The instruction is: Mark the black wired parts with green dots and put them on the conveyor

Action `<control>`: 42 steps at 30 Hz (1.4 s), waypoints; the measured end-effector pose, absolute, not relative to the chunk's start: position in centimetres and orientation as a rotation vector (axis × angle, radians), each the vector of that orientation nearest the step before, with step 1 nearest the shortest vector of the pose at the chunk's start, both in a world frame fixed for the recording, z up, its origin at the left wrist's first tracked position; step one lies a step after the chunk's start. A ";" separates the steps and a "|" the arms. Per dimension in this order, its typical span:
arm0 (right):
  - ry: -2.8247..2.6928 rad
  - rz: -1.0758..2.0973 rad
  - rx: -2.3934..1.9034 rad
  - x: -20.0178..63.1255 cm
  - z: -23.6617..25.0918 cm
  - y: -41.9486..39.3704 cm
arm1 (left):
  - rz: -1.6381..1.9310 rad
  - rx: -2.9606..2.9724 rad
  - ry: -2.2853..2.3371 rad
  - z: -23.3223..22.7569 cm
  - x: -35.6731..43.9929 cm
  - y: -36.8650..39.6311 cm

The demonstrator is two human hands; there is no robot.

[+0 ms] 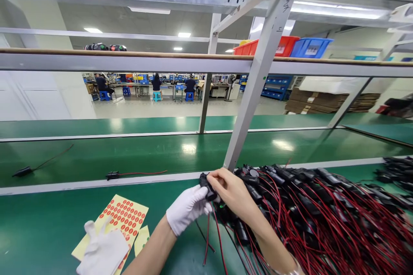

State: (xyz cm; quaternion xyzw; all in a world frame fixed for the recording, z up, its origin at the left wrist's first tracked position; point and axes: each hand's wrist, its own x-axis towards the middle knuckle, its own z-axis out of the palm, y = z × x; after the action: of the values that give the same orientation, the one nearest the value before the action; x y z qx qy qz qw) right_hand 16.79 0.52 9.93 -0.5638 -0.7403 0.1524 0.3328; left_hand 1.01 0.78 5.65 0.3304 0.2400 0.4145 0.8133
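Note:
My left hand point(189, 206), in a white glove, is closed around a small black cylindrical part point(208, 189) with wires at its lower end. Bare, my right hand point(230, 187) has its thumb and fingers pressed together against the upper side of that same part; anything tiny between the fingertips is hidden. Red and black wires hang below the hands. Just right of them lies a large heap of similar black parts point(309, 215) with red and black leads. To the left is a yellow sheet of round red stickers point(130, 212), partly under a loose white glove point(105, 251).
A grey metal post point(248, 94) rises just beyond my hands. Two wired black parts, one nearer point(112, 175) and one farther left point(22, 172), lie on the green surface behind the white strip. Red point(285, 46) and blue bins point(309, 47) stand on the shelf above.

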 end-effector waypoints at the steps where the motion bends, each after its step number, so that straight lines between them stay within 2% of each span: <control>1: -1.899 0.402 -1.433 17.0 10.2 -0.4 | 0.879 0.663 0.467 6.4 0.9 0.3; 6: -1.787 0.445 -1.339 18.4 10.3 -5.1 | 0.861 0.397 0.197 9.2 1.0 -2.5; 12: -1.792 0.474 -1.305 19.0 9.7 -7.6 | 0.800 0.225 -0.035 9.6 1.7 -4.1; 16: -1.799 0.436 -1.278 19.3 9.6 -8.0 | 0.928 0.531 0.059 9.3 1.5 -4.4; 22: -1.665 0.349 -1.233 19.2 9.8 -9.2 | 1.153 1.558 0.576 9.4 0.1 -4.6; 25: -1.615 0.324 -1.188 19.1 9.9 -9.7 | 1.224 1.860 0.597 9.3 -0.1 -4.8; 34: -1.774 0.031 -0.919 19.5 10.2 -10.5 | 1.194 1.862 0.624 9.7 0.6 -5.2; 39: -1.744 0.102 -0.992 19.9 9.8 -10.6 | 1.175 1.819 0.690 10.0 0.9 -5.8; 42: -1.723 0.258 -1.120 19.8 9.3 -10.0 | 1.198 1.885 0.752 9.4 1.0 -6.2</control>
State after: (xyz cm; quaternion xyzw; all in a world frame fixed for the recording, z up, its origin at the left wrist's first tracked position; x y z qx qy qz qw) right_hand 19.79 -10.05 9.27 -0.4651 -0.7154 0.1073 0.5102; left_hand 0.98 -6.16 9.41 0.7390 0.2950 0.4697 0.3824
